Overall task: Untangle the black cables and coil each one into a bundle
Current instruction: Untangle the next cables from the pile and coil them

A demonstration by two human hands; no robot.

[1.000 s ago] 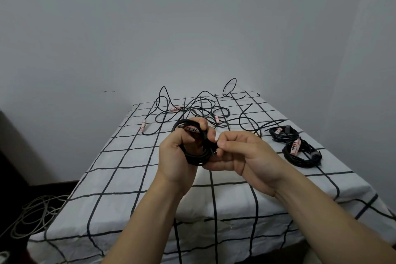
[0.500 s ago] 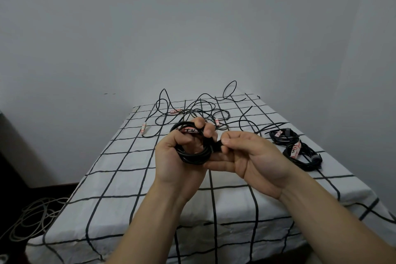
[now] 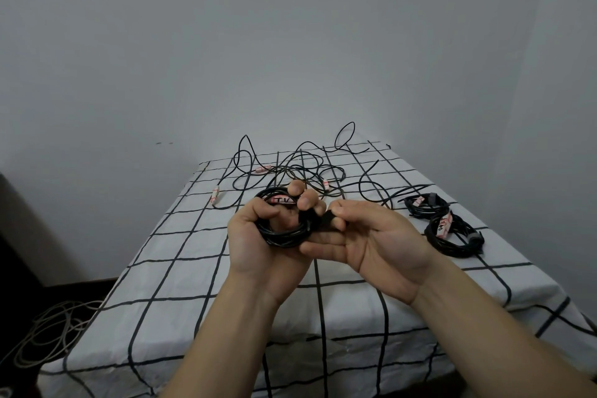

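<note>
My left hand (image 3: 263, 245) grips a coiled black cable bundle (image 3: 284, 234) with a white "TV" label, held above the middle of the table. A black strap (image 3: 326, 220) runs from the bundle to my right hand (image 3: 371, 242), which pinches its free end between thumb and fingers. Behind my hands, loose black cables (image 3: 300, 168) with small pink-and-white tags lie tangled at the far end of the table. Two coiled, tagged bundles sit at the right: one (image 3: 423, 205) farther back, one (image 3: 452, 234) nearer.
The table (image 3: 181, 284) wears a white cloth with a black grid and stands against a grey wall. On the dark floor at the lower left lies a pile of pale cable (image 3: 48, 333). The table's right edge is next to the wall.
My right hand has turned palm-up and drawn the strap out to the right of the bundle. The left hand keeps its grip on the coil; the view has shifted slightly.
</note>
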